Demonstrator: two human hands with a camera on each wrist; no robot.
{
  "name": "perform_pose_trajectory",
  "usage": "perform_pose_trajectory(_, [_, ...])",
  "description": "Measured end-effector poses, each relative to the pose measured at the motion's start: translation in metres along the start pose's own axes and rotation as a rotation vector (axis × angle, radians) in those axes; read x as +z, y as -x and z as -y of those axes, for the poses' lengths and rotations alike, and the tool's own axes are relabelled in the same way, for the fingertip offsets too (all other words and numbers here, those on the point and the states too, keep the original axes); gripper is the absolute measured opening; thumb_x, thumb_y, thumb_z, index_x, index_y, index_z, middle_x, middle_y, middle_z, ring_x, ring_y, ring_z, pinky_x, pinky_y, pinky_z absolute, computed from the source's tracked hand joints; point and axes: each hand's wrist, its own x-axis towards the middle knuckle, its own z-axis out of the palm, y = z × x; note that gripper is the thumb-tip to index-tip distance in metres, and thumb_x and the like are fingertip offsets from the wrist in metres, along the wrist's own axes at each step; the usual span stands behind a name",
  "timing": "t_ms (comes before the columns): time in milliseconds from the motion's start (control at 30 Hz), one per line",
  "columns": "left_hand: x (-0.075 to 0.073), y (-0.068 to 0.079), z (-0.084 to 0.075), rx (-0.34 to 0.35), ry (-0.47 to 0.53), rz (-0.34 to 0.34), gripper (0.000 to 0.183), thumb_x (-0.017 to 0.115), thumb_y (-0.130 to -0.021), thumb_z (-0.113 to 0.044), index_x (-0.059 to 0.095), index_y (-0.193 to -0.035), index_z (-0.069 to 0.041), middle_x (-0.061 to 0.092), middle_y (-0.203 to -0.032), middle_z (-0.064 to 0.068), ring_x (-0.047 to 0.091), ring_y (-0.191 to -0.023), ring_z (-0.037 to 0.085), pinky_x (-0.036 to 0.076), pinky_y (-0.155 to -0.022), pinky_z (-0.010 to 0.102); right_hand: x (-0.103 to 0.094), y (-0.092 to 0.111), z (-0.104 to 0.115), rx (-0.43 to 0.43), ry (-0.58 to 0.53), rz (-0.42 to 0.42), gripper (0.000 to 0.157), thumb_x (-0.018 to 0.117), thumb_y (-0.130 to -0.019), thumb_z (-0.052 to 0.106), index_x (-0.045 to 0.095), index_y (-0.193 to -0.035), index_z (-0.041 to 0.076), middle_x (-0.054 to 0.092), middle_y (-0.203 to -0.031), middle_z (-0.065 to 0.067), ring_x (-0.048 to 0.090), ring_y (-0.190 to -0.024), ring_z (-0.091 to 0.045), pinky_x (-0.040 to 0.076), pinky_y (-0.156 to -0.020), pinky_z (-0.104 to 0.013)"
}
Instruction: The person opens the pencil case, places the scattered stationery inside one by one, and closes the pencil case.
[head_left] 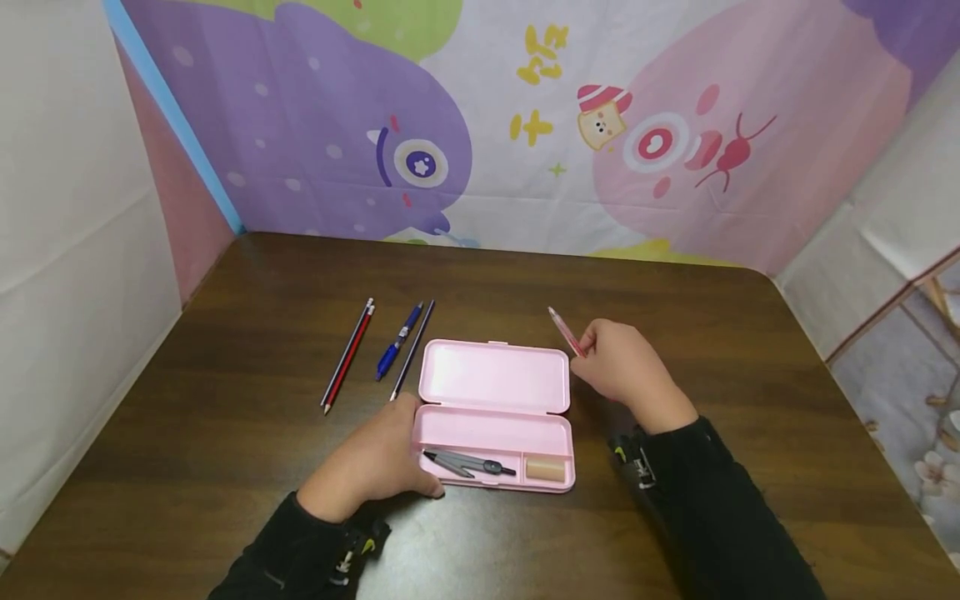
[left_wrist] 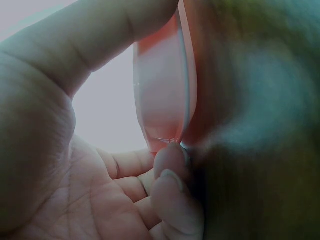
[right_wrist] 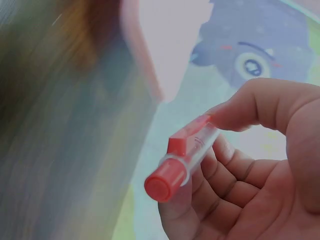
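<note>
The pink pencil case (head_left: pixel 491 425) lies open on the table, its lid folded back. A grey compass (head_left: pixel 468 462) and a tan eraser (head_left: pixel 545 469) sit in the front compartments of its base. My left hand (head_left: pixel 371 458) grips the left end of the base; in the left wrist view the thumb and fingers hold either side of the case wall (left_wrist: pixel 162 85). Beside the lid's right edge, my right hand (head_left: pixel 618 362) pinches a clear pen with red parts (head_left: pixel 561 327). In the right wrist view the pen's red push button (right_wrist: pixel 162 185) points toward the camera.
Left of the case lie a blue pen (head_left: pixel 399 342) and a dark pencil (head_left: pixel 415 346). Further left are a red pencil (head_left: pixel 350 358) and another dark pencil (head_left: pixel 344 352), side by side. A cartoon-printed cloth (head_left: pixel 510 200) hangs behind the table.
</note>
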Motion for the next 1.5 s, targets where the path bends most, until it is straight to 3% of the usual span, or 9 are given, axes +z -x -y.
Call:
perform_pose_trajectory(200, [-0.004, -0.003, -0.003, 0.023, -0.029, -0.02, 0.099, 0.097, -0.044, -0.032, 0.047, -0.122, 0.001, 0.057, -0.107, 0.011, 0.056, -0.089, 0.022, 0.048, -0.083, 0.044, 0.0, 0.015, 0.025, -0.066, -0.024, -0.004, 0.016, 0.065, -0.085, 0.019, 0.059, -0.095, 0.008, 0.054, -0.072, -0.004, 0.05, -0.063, -0.018, 0.042, -0.056, -0.032])
perform_pose_trajectory(533, [0.0, 0.0, -0.002, 0.037, 0.001, -0.018, 0.1, 0.098, -0.042, -0.032, 0.047, -0.122, 0.0, 0.058, -0.108, 0.011, 0.056, -0.09, 0.022, 0.048, -0.084, 0.047, 0.022, 0.038, 0.057, -0.217, 0.104, 0.003, 0.012, 0.069, -0.081, 0.015, 0.061, -0.089, 0.011, 0.051, -0.068, 0.0, 0.047, -0.06, -0.016, 0.041, -0.057, -0.031])
perform_pose_trajectory(700, [0.011, 0.008, 0.004, 0.054, 0.033, 0.007, 0.099, 0.098, -0.043, -0.033, 0.047, -0.121, 0.002, 0.059, -0.107, 0.012, 0.056, -0.09, 0.023, 0.048, -0.084, 0.049, 0.037, 0.052, 0.063, -0.319, 0.156, 0.068, 0.009, 0.068, -0.08, 0.015, 0.061, -0.084, 0.013, 0.05, -0.066, 0.004, 0.047, -0.06, -0.015, 0.042, -0.059, -0.031])
perform_pose_trajectory(967, [0.023, 0.023, 0.014, 0.083, 0.069, 0.006, 0.097, 0.097, -0.042, -0.031, 0.047, -0.118, 0.002, 0.059, -0.103, 0.011, 0.056, -0.088, 0.022, 0.048, -0.079, 0.048, 0.056, 0.067, 0.074, -0.491, 0.253, 0.257, 0.018, 0.072, -0.082, 0.018, 0.055, -0.079, 0.017, 0.047, -0.065, 0.008, 0.045, -0.06, -0.012, 0.042, -0.062, -0.028])
perform_pose_trajectory(1233, [0.016, 0.017, 0.012, 0.118, 0.077, -0.004, 0.094, 0.097, -0.041, -0.028, 0.047, -0.116, 0.002, 0.058, -0.102, 0.011, 0.055, -0.087, 0.022, 0.048, -0.078, 0.047, 0.05, 0.065, 0.08, -0.531, 0.329, 0.251, 0.016, 0.072, -0.083, 0.017, 0.057, -0.08, 0.017, 0.047, -0.067, 0.009, 0.046, -0.061, -0.011, 0.044, -0.063, -0.029])
perform_pose_trajectory(1500, [0.003, 0.006, 0.003, 0.107, 0.039, -0.009, 0.095, 0.097, -0.042, -0.032, 0.048, -0.116, 0.001, 0.058, -0.101, 0.01, 0.055, -0.086, 0.022, 0.048, -0.079, 0.049, 0.045, 0.055, 0.082, -0.567, 0.393, 0.181, 0.017, 0.07, -0.084, 0.014, 0.055, -0.077, 0.018, 0.047, -0.067, 0.009, 0.045, -0.061, -0.011, 0.045, -0.064, -0.03])
